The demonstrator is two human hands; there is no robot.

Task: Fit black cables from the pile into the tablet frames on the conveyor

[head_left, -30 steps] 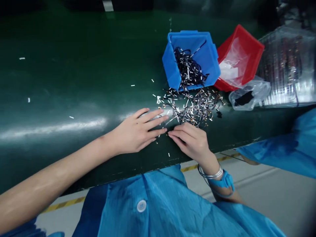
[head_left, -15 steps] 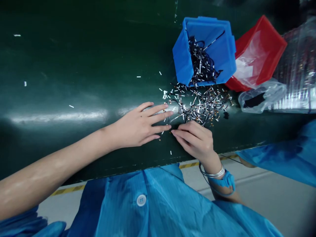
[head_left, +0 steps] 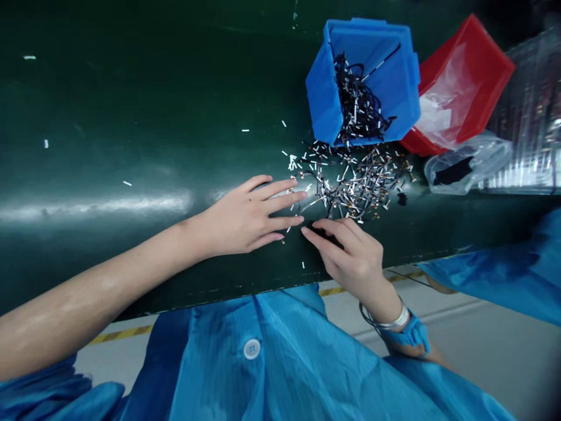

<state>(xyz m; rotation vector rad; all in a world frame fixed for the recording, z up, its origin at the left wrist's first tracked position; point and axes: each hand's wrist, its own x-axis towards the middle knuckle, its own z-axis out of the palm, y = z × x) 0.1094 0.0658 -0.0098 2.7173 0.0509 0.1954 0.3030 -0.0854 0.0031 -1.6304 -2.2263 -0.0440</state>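
My left hand (head_left: pixel 248 217) lies flat on the dark green table (head_left: pixel 131 134), fingers stretched toward a loose pile of small black and silver cable pieces (head_left: pixel 355 181). The fingertips touch the pile's near left edge. My right hand (head_left: pixel 350 251) rests just right of it, fingers bent and pressed together over a small dark piece at the pile's near edge. What exactly those fingers hold is too small to name. A blue bin (head_left: pixel 363 82) lies tipped on its side behind the pile, with more of the same pieces spilling out.
A red bin (head_left: pixel 477 64) lined with clear plastic stands right of the blue one. A clear bag (head_left: pixel 468 166) with a dark item and a shiny wrapped stack (head_left: pixel 530 128) lie at the far right. Another person's blue sleeve (head_left: pixel 504 275) is at the right.
The view has shifted a little, so the bins sit higher and further right. My right hand's fingers have curled more over the piece at the pile's edge. The left hand stays flat.
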